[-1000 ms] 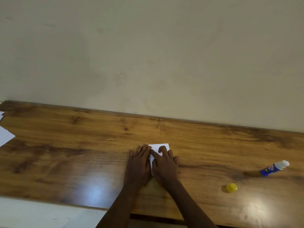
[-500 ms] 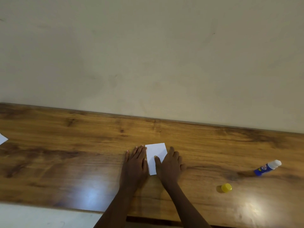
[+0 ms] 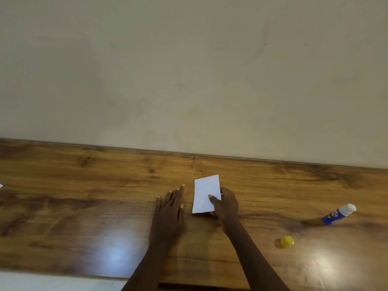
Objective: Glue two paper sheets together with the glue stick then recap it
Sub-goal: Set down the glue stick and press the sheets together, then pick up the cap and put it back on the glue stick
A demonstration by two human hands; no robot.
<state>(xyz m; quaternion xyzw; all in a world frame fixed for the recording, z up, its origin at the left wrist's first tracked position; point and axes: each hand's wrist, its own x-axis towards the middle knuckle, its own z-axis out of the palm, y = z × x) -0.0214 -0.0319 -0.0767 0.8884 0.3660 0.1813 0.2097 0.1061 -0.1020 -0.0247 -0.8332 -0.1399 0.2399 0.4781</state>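
Observation:
A small white paper [image 3: 204, 193] sits at the middle of the wooden table [image 3: 84, 206], its near edge slightly raised. My right hand [image 3: 225, 204] pinches its lower right corner, thumb on top. To the paper's left my left hand [image 3: 170, 208] lies flat on the wood with fingers spread, not touching the sheet. The blue and white glue stick [image 3: 339, 214] lies uncapped on its side at the far right. Its yellow cap [image 3: 287, 241] rests apart from it, nearer the front edge.
A plain beige wall [image 3: 189, 70] rises right behind the table's back edge. A sliver of another white paper [image 3: 1, 185] shows at the left border. The table's front edge runs along the bottom of the view.
Both hands were pressing on the paper a second ago. The left hand has slid off to the left, and the right hand now grips the paper's corner and lifts it slightly.

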